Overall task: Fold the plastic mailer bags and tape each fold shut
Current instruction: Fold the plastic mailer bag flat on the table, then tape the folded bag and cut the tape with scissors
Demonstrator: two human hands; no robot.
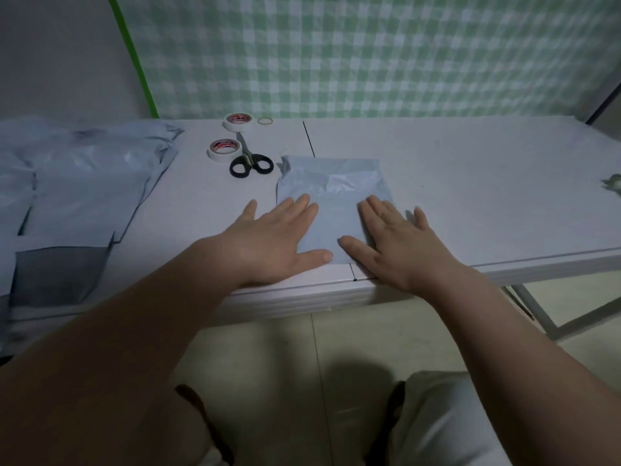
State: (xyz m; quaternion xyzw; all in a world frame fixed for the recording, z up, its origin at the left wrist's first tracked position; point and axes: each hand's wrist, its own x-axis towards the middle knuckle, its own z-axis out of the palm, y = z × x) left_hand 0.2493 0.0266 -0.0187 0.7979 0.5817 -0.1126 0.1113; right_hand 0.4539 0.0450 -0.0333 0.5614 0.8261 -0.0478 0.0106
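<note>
A folded pale blue mailer bag [332, 193] lies flat on the white table [470, 183] near its front edge. My left hand [275, 240] presses flat on the bag's left side, fingers straight. On the bag's right side my right hand [389, 240] also lies flat with spread fingers. Two rolls of tape sit behind: one [224, 149] close to the scissors, another [238, 122] farther back. Black-handled scissors [251, 164] lie between the tape and the bag.
A pile of unfolded pale blue mailer bags [77, 183] covers the table's left end, one showing a dark grey inside [57, 274]. A rubber band [265, 121] lies by the far tape roll. A small object [613, 185] sits at the right edge. A green checked cloth [369, 52] hangs behind.
</note>
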